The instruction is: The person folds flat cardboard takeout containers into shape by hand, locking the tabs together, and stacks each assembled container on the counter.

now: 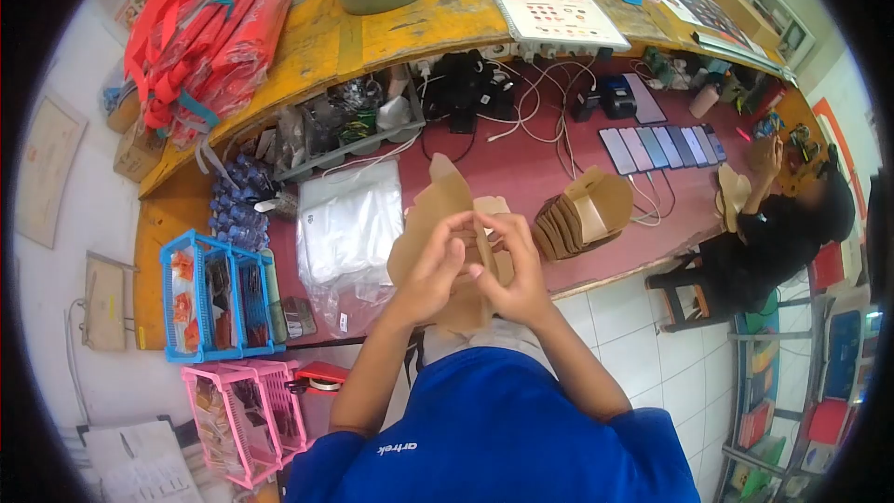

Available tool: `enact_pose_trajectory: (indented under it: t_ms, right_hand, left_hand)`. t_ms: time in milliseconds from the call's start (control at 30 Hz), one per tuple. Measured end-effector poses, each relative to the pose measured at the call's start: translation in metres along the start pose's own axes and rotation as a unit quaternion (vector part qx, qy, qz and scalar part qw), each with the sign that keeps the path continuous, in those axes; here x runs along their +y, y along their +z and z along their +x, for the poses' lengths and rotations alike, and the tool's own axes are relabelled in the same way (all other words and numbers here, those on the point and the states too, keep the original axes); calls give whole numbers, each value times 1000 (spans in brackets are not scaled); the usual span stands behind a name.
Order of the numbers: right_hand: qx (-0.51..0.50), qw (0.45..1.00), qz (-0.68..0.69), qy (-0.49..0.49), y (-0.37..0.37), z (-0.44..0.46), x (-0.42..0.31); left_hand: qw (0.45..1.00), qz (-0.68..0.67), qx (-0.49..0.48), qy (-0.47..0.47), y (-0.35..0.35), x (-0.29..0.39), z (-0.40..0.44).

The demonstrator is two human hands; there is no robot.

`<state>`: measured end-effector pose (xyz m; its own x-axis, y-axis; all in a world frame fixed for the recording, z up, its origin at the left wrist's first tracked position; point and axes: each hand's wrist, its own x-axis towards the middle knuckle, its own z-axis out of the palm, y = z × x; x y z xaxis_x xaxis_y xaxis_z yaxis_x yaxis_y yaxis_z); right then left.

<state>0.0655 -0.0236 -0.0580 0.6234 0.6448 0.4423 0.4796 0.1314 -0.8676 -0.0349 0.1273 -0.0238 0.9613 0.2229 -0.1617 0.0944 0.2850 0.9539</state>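
A brown paperboard food box (443, 197), partly folded with its flaps standing up, is between my hands at the front edge of the red table. My left hand (430, 270) grips its left side, fingers curled at the top. Opposite it, my right hand (514, 272) pinches the right side with thumb and fingers. Parts of the box are hidden behind both hands. To the right sits a nested stack of brown paperboard boxes (579, 216), apart from my right hand.
Plastic-wrapped white sheets (346, 224) lie left of the box. Blue (219, 303) and pink (250, 414) baskets stand further left. Phones (659, 147) lie in a row at right, with cables (535, 98) behind. Another person (792, 233) sits at the right, holding brown paperboard.
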Motion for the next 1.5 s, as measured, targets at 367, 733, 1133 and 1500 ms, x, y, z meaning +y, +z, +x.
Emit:
enact_pose_trajectory:
  t_ms: [367,733,1133,1500]
  right_hand:
    - [-79,994,-58,-57,-11,13,-9]
    - [-30,995,-87,-35,-19,27,-16]
    - [8,999,-21,-25,-26,42,-1]
    - [67,997,-16,-16,-31,54,11]
  left_hand:
    - [982,155,-26,100,-18,4,-8]
    - [948,286,38,132,-10,32,-10]
    - [930,319,79,164,0,36,11]
    - [879,387,143,238,18,40,42]
